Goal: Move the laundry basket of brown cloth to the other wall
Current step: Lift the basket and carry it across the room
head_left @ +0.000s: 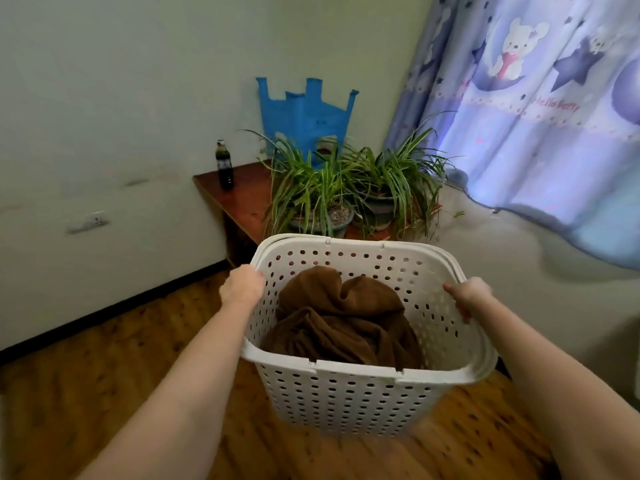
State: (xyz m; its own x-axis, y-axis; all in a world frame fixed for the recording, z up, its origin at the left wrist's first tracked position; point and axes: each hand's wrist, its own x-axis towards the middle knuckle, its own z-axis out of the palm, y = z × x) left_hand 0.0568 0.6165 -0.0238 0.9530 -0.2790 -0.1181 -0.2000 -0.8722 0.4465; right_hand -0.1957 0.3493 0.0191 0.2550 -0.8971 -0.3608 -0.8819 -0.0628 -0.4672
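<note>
A white perforated laundry basket (pixel 349 396) hangs above the wooden floor in the middle of the view, held between both arms. A crumpled brown cloth (pixel 341 317) fills its bottom. My left hand (pixel 242 285) is closed over the basket's left rim. On the right rim my right hand (pixel 465 296) grips with the fingers curled inside. The basket tilts a little toward me.
Straight ahead a low wooden table (pixel 239 195) stands in the corner with two potted spider plants (pixel 332 188), a dark bottle (pixel 224 166) and an upturned blue stool (pixel 306 112). A blue curtain (pixel 540 109) hangs right. A wall socket (pixel 88 221) sits left.
</note>
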